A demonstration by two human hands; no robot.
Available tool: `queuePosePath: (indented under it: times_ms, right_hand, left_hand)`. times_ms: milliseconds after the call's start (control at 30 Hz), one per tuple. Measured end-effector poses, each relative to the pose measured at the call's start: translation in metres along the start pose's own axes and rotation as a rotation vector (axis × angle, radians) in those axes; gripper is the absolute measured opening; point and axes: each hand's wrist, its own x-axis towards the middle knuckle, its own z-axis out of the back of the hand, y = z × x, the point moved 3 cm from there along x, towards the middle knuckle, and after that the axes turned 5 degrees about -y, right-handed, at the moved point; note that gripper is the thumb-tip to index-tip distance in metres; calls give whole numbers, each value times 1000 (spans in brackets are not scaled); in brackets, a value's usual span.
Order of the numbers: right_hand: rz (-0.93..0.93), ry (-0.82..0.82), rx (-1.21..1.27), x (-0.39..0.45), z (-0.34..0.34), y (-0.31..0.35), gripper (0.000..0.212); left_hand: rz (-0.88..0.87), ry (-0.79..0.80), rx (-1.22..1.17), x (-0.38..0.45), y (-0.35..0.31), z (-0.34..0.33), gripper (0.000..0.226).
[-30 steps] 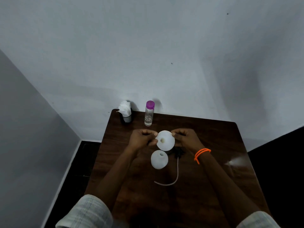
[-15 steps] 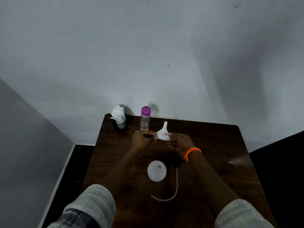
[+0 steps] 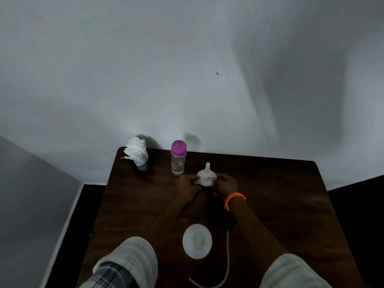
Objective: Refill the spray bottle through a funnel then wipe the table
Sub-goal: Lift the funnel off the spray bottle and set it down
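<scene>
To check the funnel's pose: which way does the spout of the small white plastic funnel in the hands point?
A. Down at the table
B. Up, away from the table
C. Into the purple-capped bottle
B: the small white plastic funnel, held between the left hand and the right hand, has its narrow spout on top, wide mouth below.

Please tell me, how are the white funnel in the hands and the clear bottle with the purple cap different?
The funnel is opaque white and is gripped by both hands, left hand and right hand; the bottle is clear and stands alone, untouched. The funnel's narrow spout points up, wide mouth down; the bottle is upright and capped. Both are over the far part of the table.
</scene>
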Motion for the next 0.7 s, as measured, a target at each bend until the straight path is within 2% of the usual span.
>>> queuePosePath:
  times_ms: [367,467,600,700]
  right_hand:
    - [122,-136,-105,38,-3,-5,33]
    - [128,-127,-144,41,-1,-9,35]
    - [117,-103,-209,40,14,-14,47]
    - [178,-115,-305,25,31,-13,44]
  left_hand:
    - [-69,47,116,25,-8,-16,62]
    - [-86,66,133,22,-8,-17,62]
    - [-81,55,114,14,-6,-14,60]
    - [-42,60,75,3,-3,-7,54]
